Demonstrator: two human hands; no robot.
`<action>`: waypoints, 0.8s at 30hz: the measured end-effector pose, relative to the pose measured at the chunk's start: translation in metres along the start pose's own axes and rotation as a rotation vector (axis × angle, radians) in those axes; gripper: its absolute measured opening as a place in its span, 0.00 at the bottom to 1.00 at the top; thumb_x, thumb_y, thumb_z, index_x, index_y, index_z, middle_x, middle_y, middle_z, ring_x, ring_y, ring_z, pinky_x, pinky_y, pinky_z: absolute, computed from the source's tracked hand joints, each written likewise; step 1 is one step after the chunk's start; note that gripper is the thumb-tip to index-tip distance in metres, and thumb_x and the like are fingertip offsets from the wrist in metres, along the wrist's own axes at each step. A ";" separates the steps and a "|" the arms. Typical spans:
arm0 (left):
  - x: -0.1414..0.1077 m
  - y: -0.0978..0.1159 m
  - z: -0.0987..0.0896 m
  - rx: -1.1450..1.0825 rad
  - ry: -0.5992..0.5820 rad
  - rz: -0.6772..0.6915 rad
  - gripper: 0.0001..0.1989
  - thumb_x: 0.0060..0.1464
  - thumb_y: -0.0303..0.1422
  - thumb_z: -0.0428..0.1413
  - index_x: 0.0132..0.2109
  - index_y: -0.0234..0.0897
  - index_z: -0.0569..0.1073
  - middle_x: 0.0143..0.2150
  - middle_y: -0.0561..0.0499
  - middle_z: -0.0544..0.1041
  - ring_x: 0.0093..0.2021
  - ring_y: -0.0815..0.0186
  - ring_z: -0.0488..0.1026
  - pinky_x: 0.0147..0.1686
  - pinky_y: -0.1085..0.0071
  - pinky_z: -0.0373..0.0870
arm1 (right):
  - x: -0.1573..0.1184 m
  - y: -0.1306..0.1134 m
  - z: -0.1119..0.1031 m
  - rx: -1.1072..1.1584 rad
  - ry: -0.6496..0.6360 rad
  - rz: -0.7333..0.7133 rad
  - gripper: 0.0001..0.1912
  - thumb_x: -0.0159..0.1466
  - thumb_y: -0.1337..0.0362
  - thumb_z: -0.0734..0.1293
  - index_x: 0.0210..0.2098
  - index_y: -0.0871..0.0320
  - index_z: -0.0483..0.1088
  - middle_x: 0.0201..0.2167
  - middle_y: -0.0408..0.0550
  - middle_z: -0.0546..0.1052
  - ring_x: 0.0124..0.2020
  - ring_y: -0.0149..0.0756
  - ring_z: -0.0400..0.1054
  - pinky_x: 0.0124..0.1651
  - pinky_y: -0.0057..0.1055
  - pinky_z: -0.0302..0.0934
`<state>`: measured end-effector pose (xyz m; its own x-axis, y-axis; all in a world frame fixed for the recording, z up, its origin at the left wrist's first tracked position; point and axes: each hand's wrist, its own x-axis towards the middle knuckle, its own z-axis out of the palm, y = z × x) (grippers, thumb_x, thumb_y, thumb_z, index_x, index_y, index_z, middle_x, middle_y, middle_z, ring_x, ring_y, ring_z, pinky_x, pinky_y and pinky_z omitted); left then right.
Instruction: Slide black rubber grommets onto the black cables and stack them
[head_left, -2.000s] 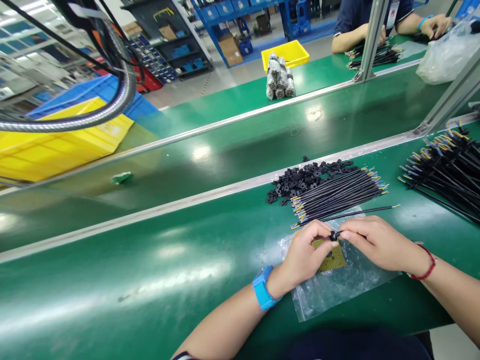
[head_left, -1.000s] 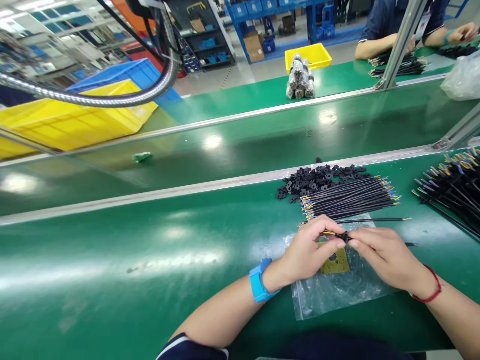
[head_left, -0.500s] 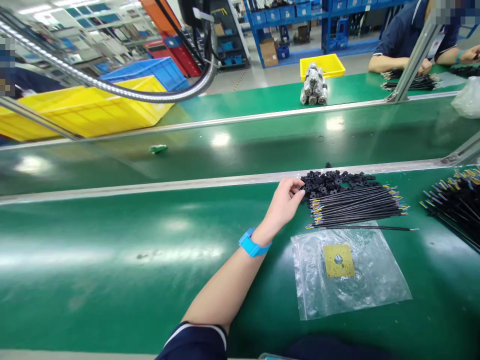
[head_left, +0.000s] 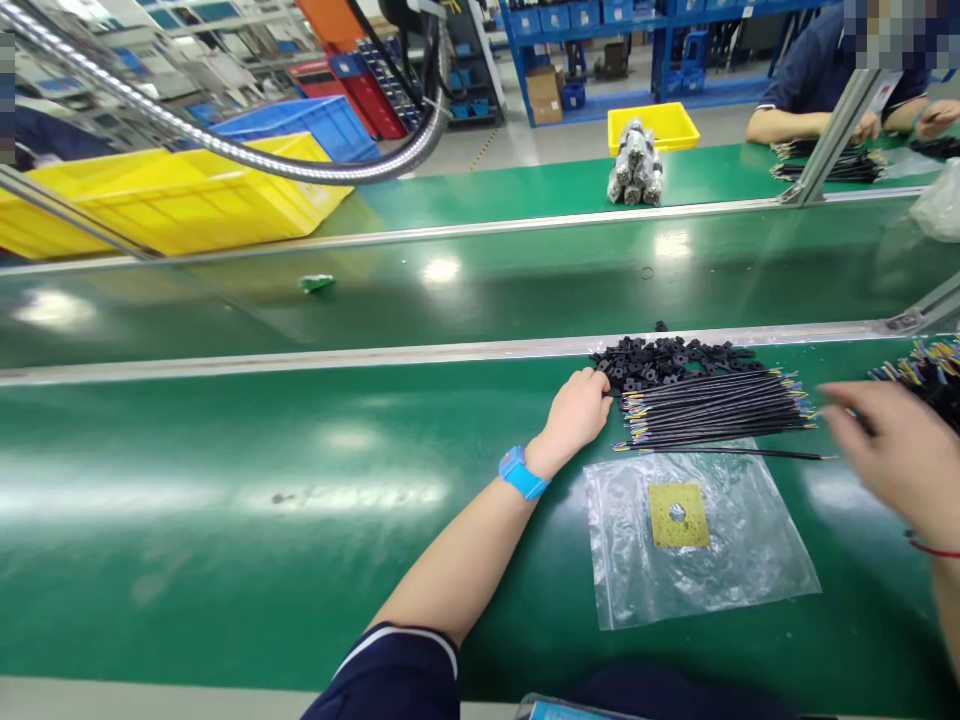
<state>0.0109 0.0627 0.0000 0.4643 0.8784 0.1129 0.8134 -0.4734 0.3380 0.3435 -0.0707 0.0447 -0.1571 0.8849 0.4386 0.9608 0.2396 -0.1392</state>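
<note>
My left hand [head_left: 579, 412], with a blue wristband, rests at the left edge of a pile of small black parts [head_left: 667, 360]. Its fingers are curled together at the pile; what they hold is too small to make out. My right hand [head_left: 892, 445] is over the bench at the right, blurred, thumb and index finger apart, near the ends of a row of black cables [head_left: 712, 408] with coloured wire tips. One cable [head_left: 742, 452] lies apart, below the row. Nearer me, a yellow square plate [head_left: 679, 515] with a round hole sits on a clear plastic bag [head_left: 750, 575].
Another cable bundle [head_left: 934, 375] lies at the far right, partly behind my right hand. Metal rails [head_left: 450, 352] cross the green bench. Beyond stand yellow bins [head_left: 225, 200], wrapped parts [head_left: 636, 165] and a seated person [head_left: 810, 80]. A metal hose [head_left: 300, 168] hangs upper left.
My right hand has come into view from the right. My left hand has shifted slightly right and down, its fingers curled more at the pile. The view has shifted a little.
</note>
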 end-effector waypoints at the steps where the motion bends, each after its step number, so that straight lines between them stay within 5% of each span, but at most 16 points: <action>1: 0.000 -0.001 0.000 -0.011 0.004 -0.001 0.04 0.53 0.24 0.52 0.36 0.35 0.68 0.36 0.45 0.70 0.39 0.58 0.68 0.41 0.63 0.66 | 0.007 -0.021 0.011 0.013 -0.091 -0.114 0.11 0.66 0.63 0.60 0.45 0.60 0.69 0.41 0.57 0.74 0.42 0.42 0.67 0.44 0.40 0.60; 5: -0.001 -0.001 -0.001 -0.092 0.037 -0.027 0.05 0.54 0.24 0.51 0.38 0.36 0.68 0.37 0.47 0.71 0.38 0.61 0.69 0.40 0.65 0.67 | 0.028 -0.092 0.051 -0.012 -0.321 -0.364 0.07 0.64 0.68 0.61 0.37 0.60 0.71 0.34 0.49 0.74 0.35 0.37 0.67 0.39 0.35 0.59; 8: -0.002 0.000 -0.001 -0.175 0.093 -0.041 0.08 0.54 0.24 0.50 0.42 0.35 0.68 0.38 0.47 0.71 0.38 0.63 0.69 0.42 0.66 0.67 | 0.037 -0.111 0.066 -0.090 -0.367 -0.382 0.07 0.62 0.71 0.62 0.30 0.61 0.70 0.29 0.49 0.73 0.33 0.37 0.65 0.37 0.34 0.56; 13: -0.003 0.007 0.003 -0.316 0.189 0.022 0.09 0.56 0.24 0.49 0.43 0.34 0.70 0.38 0.48 0.70 0.36 0.65 0.69 0.41 0.68 0.67 | 0.041 -0.102 0.055 0.051 -0.390 -0.285 0.07 0.64 0.69 0.60 0.31 0.60 0.69 0.30 0.48 0.74 0.33 0.36 0.66 0.38 0.33 0.57; 18: -0.006 0.015 0.004 -0.444 0.274 0.135 0.08 0.54 0.23 0.50 0.41 0.35 0.70 0.36 0.50 0.69 0.35 0.68 0.68 0.39 0.70 0.67 | 0.009 -0.087 0.035 0.350 -0.425 -0.126 0.12 0.68 0.65 0.54 0.43 0.55 0.67 0.38 0.45 0.74 0.37 0.32 0.69 0.40 0.28 0.61; 24: -0.009 0.026 0.001 -0.526 0.247 0.224 0.08 0.54 0.23 0.51 0.41 0.34 0.70 0.35 0.50 0.70 0.35 0.68 0.68 0.38 0.70 0.68 | -0.028 -0.092 0.035 0.029 -0.436 -0.198 0.13 0.67 0.69 0.54 0.40 0.56 0.70 0.36 0.47 0.72 0.29 0.31 0.68 0.30 0.28 0.60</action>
<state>0.0284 0.0424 0.0072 0.4576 0.7806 0.4257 0.3949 -0.6074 0.6893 0.2519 -0.1040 0.0143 -0.4236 0.9047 0.0465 0.8970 0.4260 -0.1177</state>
